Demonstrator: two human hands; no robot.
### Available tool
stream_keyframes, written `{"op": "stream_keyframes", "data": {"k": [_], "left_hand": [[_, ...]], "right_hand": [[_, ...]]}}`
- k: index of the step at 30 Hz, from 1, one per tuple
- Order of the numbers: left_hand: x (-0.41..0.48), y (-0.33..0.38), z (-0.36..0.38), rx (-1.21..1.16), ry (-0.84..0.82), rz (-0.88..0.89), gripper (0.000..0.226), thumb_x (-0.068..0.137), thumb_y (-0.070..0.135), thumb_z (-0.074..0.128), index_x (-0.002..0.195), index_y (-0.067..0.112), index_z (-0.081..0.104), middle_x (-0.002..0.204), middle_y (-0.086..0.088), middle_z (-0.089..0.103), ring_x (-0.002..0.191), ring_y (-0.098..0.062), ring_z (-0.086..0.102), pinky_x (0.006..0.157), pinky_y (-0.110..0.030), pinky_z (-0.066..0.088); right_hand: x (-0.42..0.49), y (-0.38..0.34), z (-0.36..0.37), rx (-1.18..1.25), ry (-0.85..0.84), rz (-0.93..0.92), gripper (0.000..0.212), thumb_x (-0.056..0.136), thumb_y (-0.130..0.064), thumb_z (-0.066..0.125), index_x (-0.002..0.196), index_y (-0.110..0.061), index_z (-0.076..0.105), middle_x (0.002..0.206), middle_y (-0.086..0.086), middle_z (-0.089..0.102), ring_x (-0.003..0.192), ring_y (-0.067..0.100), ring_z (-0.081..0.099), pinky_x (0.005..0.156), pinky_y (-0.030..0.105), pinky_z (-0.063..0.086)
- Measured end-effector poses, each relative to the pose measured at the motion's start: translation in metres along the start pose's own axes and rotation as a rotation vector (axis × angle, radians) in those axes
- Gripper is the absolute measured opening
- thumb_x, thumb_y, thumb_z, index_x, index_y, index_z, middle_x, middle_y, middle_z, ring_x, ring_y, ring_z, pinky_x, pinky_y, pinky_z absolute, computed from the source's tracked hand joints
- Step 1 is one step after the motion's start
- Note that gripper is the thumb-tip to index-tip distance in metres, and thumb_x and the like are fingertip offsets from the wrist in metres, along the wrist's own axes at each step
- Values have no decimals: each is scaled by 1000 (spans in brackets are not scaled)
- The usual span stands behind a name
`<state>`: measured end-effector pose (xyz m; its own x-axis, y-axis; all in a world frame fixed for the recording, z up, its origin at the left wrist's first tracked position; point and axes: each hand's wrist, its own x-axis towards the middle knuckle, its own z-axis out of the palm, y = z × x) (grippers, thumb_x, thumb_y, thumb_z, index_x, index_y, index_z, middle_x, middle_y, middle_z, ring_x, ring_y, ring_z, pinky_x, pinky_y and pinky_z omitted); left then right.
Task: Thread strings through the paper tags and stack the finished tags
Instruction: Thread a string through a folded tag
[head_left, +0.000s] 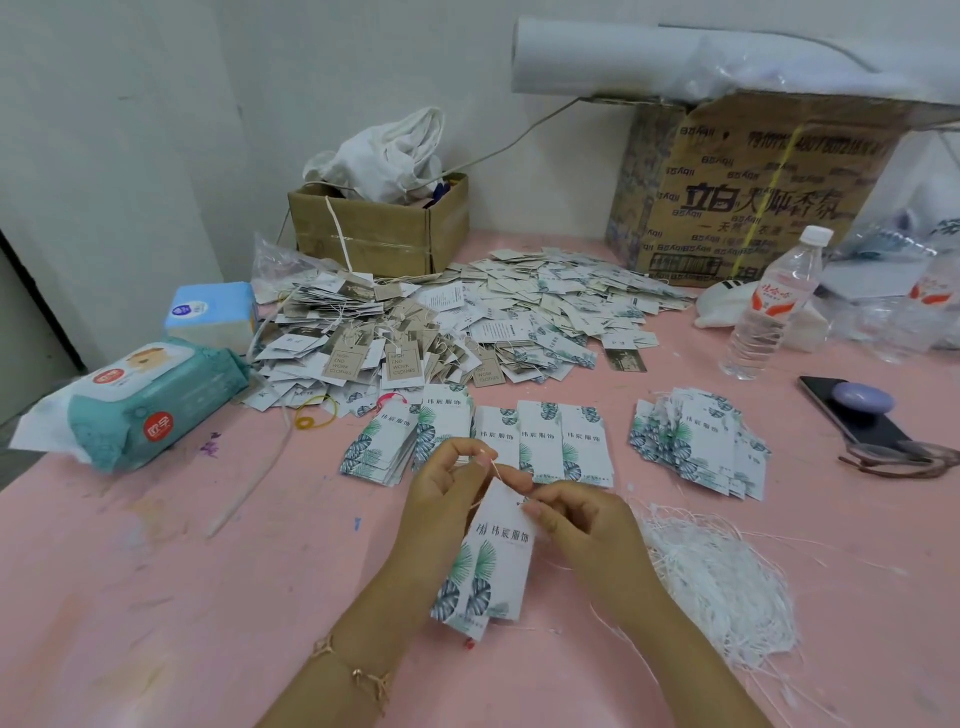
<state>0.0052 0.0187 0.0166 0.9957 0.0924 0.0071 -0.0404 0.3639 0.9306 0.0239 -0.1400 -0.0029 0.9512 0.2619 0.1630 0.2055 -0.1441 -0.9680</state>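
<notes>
Threading a string through a held set of leaf-print tags

Nearest, the right hand (576, 525) pinches the top of the leaf-print tags (498, 566) beside the hole, above the pink table (156, 597). The left hand (447, 483), fingers curled, pinches the thin white string (496, 470) just above them. The bundle of loose strings (722, 577) lies right of the hands, and rows of tags (540, 441) lie just beyond. I judge the string can slip out if the left pinch loosens, or the tags can shift so their holes do not match.

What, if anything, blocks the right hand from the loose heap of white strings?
Likely nothing, so yes: the heap of white strings lies beside the right hand, nothing between, though that hand pinches a leaf-printed paper tag.
</notes>
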Motion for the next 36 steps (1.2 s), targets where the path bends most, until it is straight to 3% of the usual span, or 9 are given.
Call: {"op": "stream_keyframes", "data": {"k": [3,5,8,13,19,22,26,36], "left_hand": [[-1,-3,-1,-41,26,-5,15,96,13,53,84,19,59,66,-3,70,57,-15,67,51,-22,52],[0,-4,-2,-82,41,11,15,95,13,54,83,20,60,64,-4,66,68,-20,69,61,-29,56],[2,-4,-5,30,65,76,18,95,7,55,81,18,60,58,-2,60,58,-14,63,58,-21,51],[1,-6,-3,253,2,190,17,93,1,59,82,14,62,57,5,62,55,-7,57,57,-16,46],[1,-9,-4,343,-10,219,27,89,11,67,75,34,68,62,4,66,62,-14,58,59,-19,44],[2,-10,-5,390,-10,223,26,89,11,69,76,35,69,61,3,67,61,-16,57,55,-17,41],[1,-12,-5,459,-26,244,22,87,14,71,78,34,70,63,2,69,56,-6,56,53,-15,39],[3,-13,-7,414,-25,231,10,82,15,76,78,24,74,72,-1,73,63,-17,56,59,-25,44]], "right_hand": [[-2,-1,0,-29,6,-45,21,93,-13,61,92,-29,74,62,-2,60,55,6,41,54,21,31],[-2,-2,-1,-33,59,-78,24,95,-15,57,100,-35,70,54,-9,48,49,5,35,50,16,28],[-2,-7,-5,53,129,-88,24,97,-15,53,103,-33,67,58,-2,42,53,8,37,50,16,33],[-1,-14,-6,180,246,-78,15,90,2,59,96,-10,65,68,7,68,63,15,63,62,19,51],[2,-17,-12,177,395,-26,9,77,5,73,78,-2,68,61,8,69,53,12,62,54,16,51],[1,-18,-11,177,392,-36,12,77,5,71,78,-7,72,61,5,70,53,10,61,55,15,51],[-1,-19,-8,170,351,-60,22,83,5,65,83,-14,76,66,6,71,58,10,62,60,17,52],[-1,-19,-9,143,284,-38,18,83,-8,70,93,-21,77,92,-2,73,82,10,65,71,14,50]]}}
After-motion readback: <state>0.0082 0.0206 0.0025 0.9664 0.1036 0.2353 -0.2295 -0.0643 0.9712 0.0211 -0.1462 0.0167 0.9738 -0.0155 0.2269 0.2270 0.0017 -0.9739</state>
